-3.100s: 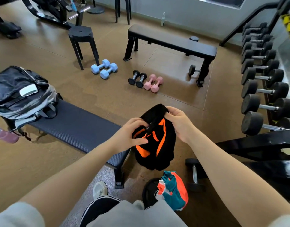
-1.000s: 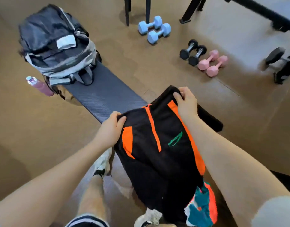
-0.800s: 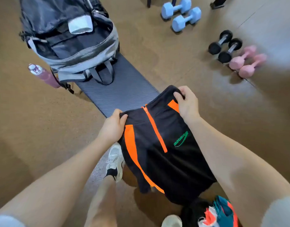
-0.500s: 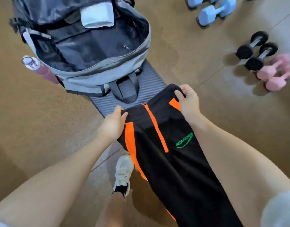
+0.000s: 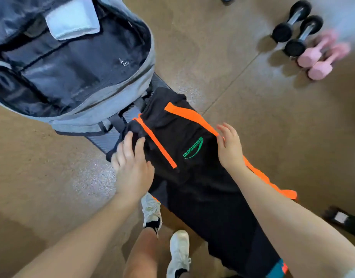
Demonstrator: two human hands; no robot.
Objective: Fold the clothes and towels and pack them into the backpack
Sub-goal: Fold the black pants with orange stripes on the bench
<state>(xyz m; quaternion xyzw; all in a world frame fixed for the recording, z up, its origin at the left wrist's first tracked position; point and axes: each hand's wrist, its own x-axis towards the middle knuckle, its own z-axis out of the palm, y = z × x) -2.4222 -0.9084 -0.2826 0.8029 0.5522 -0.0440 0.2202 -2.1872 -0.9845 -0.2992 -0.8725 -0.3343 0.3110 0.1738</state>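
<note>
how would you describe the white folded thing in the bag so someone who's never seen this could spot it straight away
Find the big grey backpack standing open on the dark bench, just beyond the black and orange garment. Look at the far side of its dark lining: the folded white towel sits there, the only pale, fluffy patch inside.

Left hand [image 5: 130,167]: palm down, fingers extended and slightly spread, forearm entering from lower left. Right hand [image 5: 229,147]: fingers straight, held together, edge-on, forearm entering from lower right. Both arms bare, extended forward; bare legs, white shoes below
</note>
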